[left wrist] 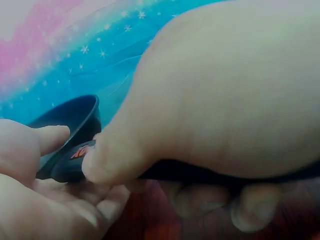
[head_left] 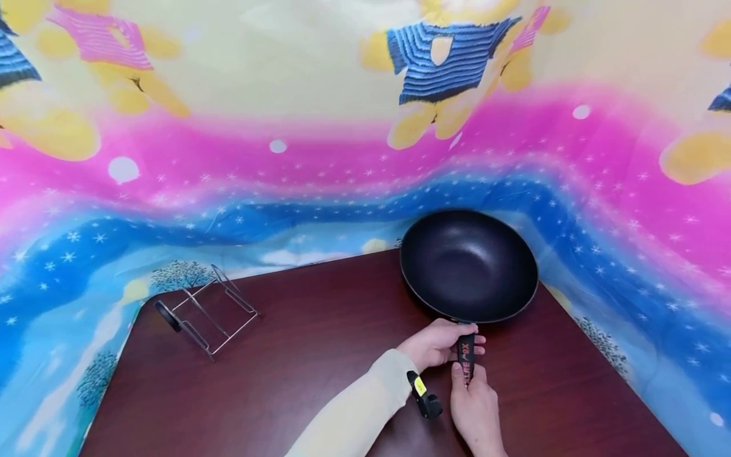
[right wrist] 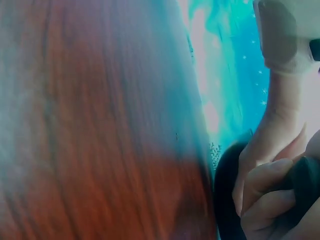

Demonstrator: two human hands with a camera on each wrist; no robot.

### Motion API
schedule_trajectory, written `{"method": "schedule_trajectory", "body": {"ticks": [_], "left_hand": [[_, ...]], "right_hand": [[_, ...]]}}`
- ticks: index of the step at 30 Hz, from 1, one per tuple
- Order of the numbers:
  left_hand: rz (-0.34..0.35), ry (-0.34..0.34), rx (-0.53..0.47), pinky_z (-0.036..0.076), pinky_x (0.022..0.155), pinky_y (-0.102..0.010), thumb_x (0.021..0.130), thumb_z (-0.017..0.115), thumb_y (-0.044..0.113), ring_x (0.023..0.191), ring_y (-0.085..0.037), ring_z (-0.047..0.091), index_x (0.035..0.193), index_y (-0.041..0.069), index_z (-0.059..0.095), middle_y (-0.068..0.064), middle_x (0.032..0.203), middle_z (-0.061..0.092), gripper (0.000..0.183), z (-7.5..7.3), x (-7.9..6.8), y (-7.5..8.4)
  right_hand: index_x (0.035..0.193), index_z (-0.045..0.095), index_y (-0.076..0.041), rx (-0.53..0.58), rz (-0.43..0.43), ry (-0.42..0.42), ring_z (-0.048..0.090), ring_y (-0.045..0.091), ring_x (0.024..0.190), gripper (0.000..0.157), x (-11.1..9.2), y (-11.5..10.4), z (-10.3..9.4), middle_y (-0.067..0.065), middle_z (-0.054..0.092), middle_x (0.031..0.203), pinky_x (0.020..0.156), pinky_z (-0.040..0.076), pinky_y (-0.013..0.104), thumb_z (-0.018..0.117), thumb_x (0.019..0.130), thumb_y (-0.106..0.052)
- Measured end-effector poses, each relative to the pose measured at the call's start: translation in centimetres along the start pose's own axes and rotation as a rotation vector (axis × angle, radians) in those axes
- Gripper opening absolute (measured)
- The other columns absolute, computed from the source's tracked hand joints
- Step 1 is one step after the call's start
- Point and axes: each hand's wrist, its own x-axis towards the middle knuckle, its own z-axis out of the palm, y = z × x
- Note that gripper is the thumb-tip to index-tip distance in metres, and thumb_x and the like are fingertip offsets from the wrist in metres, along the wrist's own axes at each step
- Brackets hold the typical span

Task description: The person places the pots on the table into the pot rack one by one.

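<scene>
A deep black wok [head_left: 468,266] is at the far right of the table in the head view, its long black handle [head_left: 466,352] with red lettering pointing toward me. Just below the rim my left hand [head_left: 434,344] holds the handle, thumb on top and fingers underneath. Farther down, my right hand [head_left: 476,403] grips the handle's near end. The left wrist view shows the right hand [left wrist: 220,90] large in front, its fingers below the handle, and the left hand [left wrist: 30,195] beside the wok [left wrist: 92,107]. Curled fingers [right wrist: 265,210] wrap the handle in the right wrist view.
A metal wire rack [head_left: 211,317] with a black round part [head_left: 168,316] stands on the left of the dark red-brown table [head_left: 285,381]. Behind and along the sides hangs a colourful printed cloth [head_left: 320,165], close to the wok's far rim.
</scene>
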Motion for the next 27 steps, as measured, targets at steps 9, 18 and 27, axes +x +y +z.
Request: {"method": "schedule_trajectory", "body": {"ticks": [9, 18, 27], "left_hand": [[-0.014, -0.095, -0.148, 0.056, 0.073, -0.027, 0.104, 0.056, 0.014, 0.072, -0.012, 0.061, 0.116, -0.003, 0.064, -0.003, 0.085, 0.064, 0.022, -0.2, 1.4, -1.2], [0.058, -0.096, -0.155, 0.048, 0.057, -0.021, 0.106, 0.049, 0.017, 0.063, -0.008, 0.046, 0.112, -0.001, 0.057, 0.001, 0.078, 0.050, 0.020, 0.3, 1.4, -1.7], [0.139, -0.056, -0.118, 0.045, 0.051, -0.018, 0.105, 0.049, 0.013, 0.058, -0.008, 0.045, 0.102, 0.005, 0.056, 0.000, 0.077, 0.049, 0.011, 0.6, 1.4, -2.8]], "right_hand": [[0.121, 0.050, 0.001, 0.200, 0.064, -0.078, 0.067, 0.033, 0.071, 0.045, -0.5, 0.2, 0.6, 0.017, 0.065, 0.082, 0.063, 0.052, 0.046, 0.044, 0.108, -0.041], [0.106, 0.043, -0.005, 0.747, 0.285, -0.253, 0.039, 0.010, 0.042, 0.038, -0.4, 0.2, 0.5, -0.002, 0.045, 0.066, 0.039, 0.038, 0.027, 0.045, 0.108, -0.043], [0.106, 0.046, -0.003, 0.761, 0.286, -0.268, 0.035, 0.010, 0.040, 0.045, -0.4, 0.6, 0.5, -0.002, 0.040, 0.062, 0.038, 0.035, 0.026, 0.044, 0.106, -0.048]]}}
